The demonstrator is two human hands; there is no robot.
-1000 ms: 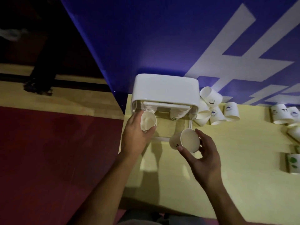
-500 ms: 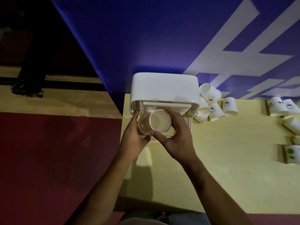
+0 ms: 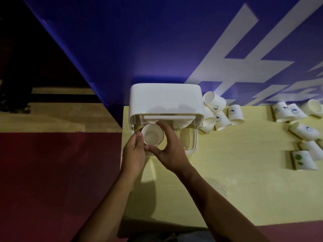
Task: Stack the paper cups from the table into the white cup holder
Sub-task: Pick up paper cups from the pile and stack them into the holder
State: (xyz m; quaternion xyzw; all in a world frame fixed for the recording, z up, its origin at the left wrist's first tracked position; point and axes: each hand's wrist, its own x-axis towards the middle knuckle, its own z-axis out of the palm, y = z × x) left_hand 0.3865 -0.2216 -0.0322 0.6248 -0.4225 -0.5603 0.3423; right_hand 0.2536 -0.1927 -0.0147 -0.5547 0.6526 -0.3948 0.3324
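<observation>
Left hand: my left hand is at the near left corner of the holder. Its thumb is bent against the left wall of the cup and its fingers curl out of sight beneath, so it grips the cup from the left.
Right hand: my right hand is half closed round the same cup. Its fingers arch over the far and right side of the rim, and the thumb comes in below the near side, close to my left thumb.
Cup in hand: the white paper cup faces mouth up toward me, tilted a little. It sits between both hands at the left opening of the holder, just under the front edge of the lid.
Holder: the white cup holder, a rounded plastic box with a clear lower part, stands at the far left of the table against the wall.
Inside the holder: a stack of printed paper cups shows in the right half, apart from my hands.
Table: the pale yellow wooden table carries everything.
Loose cups, near the holder: a heap of white paper cups lies on its sides, touching the holder's right side.
Loose cups, far right: more tipped-over paper cups are scattered along the right edge, well apart from the holder. One of them is a green-printed cup, nearest to me.
Wall: a blue wall with white lettering stands behind the table.
</observation>
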